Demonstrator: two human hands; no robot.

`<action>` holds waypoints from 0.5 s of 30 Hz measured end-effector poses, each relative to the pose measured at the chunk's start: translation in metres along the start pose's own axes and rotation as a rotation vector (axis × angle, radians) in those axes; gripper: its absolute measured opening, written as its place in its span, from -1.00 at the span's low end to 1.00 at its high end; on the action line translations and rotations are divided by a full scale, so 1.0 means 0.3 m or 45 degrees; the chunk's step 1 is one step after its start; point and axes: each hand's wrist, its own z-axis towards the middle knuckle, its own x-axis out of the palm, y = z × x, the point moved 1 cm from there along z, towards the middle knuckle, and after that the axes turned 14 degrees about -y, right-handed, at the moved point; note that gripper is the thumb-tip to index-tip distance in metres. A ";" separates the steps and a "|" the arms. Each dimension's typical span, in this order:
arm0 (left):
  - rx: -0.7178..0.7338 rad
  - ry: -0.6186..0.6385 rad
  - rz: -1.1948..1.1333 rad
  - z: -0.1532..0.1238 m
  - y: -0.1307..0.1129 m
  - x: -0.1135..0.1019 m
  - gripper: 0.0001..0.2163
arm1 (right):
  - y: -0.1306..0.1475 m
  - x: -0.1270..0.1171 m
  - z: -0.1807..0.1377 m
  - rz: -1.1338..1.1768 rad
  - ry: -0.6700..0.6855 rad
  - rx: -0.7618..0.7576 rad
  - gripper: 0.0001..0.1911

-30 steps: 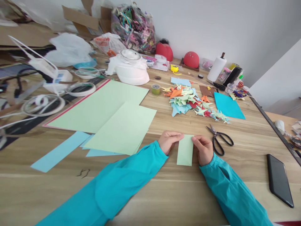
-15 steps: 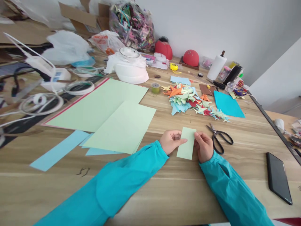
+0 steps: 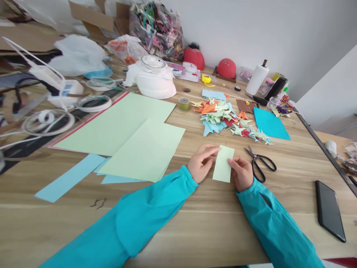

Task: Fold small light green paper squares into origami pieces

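A small pale green rectangle of paper (image 3: 223, 164) is held above the wooden table, one narrow end pointing away from me. My right hand (image 3: 241, 172) pinches its right edge between thumb and fingers. On the other side, my left hand (image 3: 201, 162) has its fingers stretched towards the upper left corner, the fingertips at or just touching the edge; it does not grip the paper. Black-handled scissors (image 3: 260, 163) lie partly open just right of my right hand. Larger pale green sheets (image 3: 145, 150) rest to the left, over light blue paper.
Beyond my hands lies a heap of folded coloured paper pieces (image 3: 220, 115), with a turquoise sheet (image 3: 272, 123) beside it. A phone (image 3: 330, 210) is at the right. A blue paper strip (image 3: 71, 178) and a red-edged green sheet (image 3: 119, 123) lie left.
My left thumb has come off the front of the paper and the left fingers have stretched out to its upper corner. The paper has shifted slightly away and to the right.
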 end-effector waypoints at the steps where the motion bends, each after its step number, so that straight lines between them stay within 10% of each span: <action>1: 0.087 0.040 0.053 -0.001 -0.004 -0.001 -0.77 | 0.002 0.003 -0.001 0.005 -0.001 0.013 -0.72; 15: -0.263 0.026 -0.091 0.004 -0.009 0.015 -0.73 | 0.011 -0.008 -0.015 0.019 0.225 -0.127 -0.78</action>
